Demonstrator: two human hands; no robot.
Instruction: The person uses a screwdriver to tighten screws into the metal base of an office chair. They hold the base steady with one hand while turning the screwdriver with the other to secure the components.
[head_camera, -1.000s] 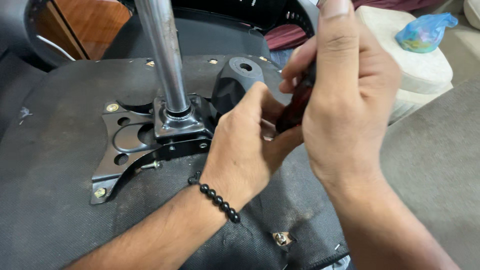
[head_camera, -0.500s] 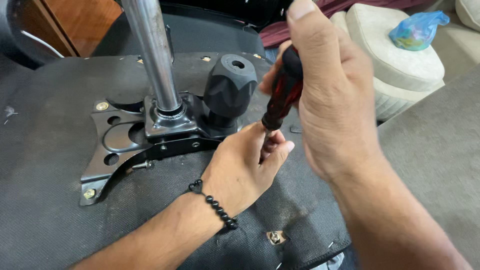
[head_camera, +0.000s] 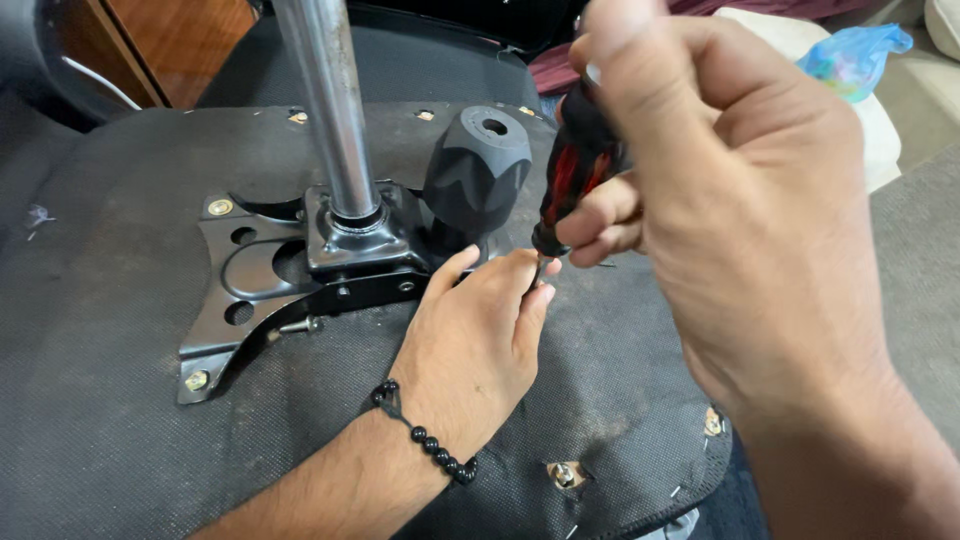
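My right hand (head_camera: 740, 200) grips a screwdriver with a red and black handle (head_camera: 575, 170), held nearly upright, its tip pointing down at the chair's underside. My left hand (head_camera: 475, 340), with a black bead bracelet on the wrist, rests flat on the black fabric and pinches the screwdriver's shaft near the tip with its fingertips. Just left of these fingers lies the black metal mounting plate (head_camera: 250, 290), from which a chrome column (head_camera: 325, 110) rises. A black round knob (head_camera: 475, 175) stands beside the column, behind my left fingers.
The black fabric seat bottom (head_camera: 110, 440) fills the view; brass screws mark the plate's corners (head_camera: 197, 380) and staples line the fabric's edge. A white cushion with a blue plastic bag (head_camera: 850, 55) lies at the upper right. Wooden furniture (head_camera: 180, 40) stands at the upper left.
My right hand has raised the screwdriver more upright and set its tip down beside the plate. My left fingers have closed around the shaft near the tip. The view has shifted closer.
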